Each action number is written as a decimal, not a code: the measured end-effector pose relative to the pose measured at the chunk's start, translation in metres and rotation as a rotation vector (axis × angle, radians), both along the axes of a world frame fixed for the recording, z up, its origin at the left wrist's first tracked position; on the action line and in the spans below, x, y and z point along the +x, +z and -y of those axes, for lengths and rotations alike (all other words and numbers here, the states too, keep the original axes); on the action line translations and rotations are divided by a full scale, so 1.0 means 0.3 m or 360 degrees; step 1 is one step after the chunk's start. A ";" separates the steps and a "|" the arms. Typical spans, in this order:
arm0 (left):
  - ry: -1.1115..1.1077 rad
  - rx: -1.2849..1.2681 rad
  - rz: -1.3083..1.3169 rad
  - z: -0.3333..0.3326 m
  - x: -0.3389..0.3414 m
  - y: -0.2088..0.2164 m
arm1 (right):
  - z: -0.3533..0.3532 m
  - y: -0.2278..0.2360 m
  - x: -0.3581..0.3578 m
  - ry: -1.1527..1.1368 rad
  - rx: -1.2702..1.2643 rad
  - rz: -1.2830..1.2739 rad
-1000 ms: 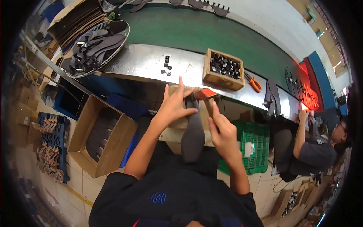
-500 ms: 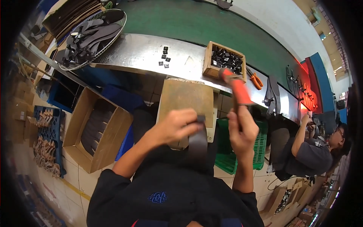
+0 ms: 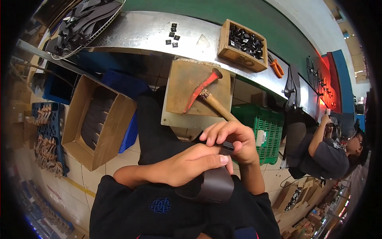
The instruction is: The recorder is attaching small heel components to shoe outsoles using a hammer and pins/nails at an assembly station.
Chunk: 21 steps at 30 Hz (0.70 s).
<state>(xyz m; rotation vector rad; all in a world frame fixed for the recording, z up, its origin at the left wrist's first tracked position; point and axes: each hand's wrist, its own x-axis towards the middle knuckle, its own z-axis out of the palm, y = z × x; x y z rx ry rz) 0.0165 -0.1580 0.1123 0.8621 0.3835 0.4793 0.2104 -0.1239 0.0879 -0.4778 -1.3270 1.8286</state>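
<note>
In front of my chest I hold a dark brown strap [image 3: 219, 185], its wide part curling down below my fingers. My left hand [image 3: 193, 163] is closed on it, thumb lying along the strap. From the right, my right hand [image 3: 240, 139] pinches the strap's narrow end, where a small black clip [image 3: 227, 147] sits. Partly hidden by fingers, the clip's fit on the strap cannot be made out. Beyond my hands, a hammer with a worn red head [image 3: 202, 88] and wooden handle rests on a brown work board [image 3: 181, 85], its handle end near my right fingers.
Across the metal bench [image 3: 147, 30] stand a wooden box [image 3: 223, 49] of black clips, several loose clips [image 3: 172, 34], orange-handled pliers [image 3: 276, 68] and a basket of dark straps [image 3: 85, 24]. A cardboard box [image 3: 115, 123] is left, a green crate [image 3: 272, 135] right. Another person [image 3: 328, 159] sits far right.
The hammer has gone from my right hand onto the board. My right hand has come in to the strap's end, and the strap has moved down closer to my body.
</note>
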 end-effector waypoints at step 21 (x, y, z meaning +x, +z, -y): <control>-0.0846 -0.0099 0.0444 0.019 0.088 -0.022 | -0.032 0.108 0.126 0.0428 0.1154 -0.0005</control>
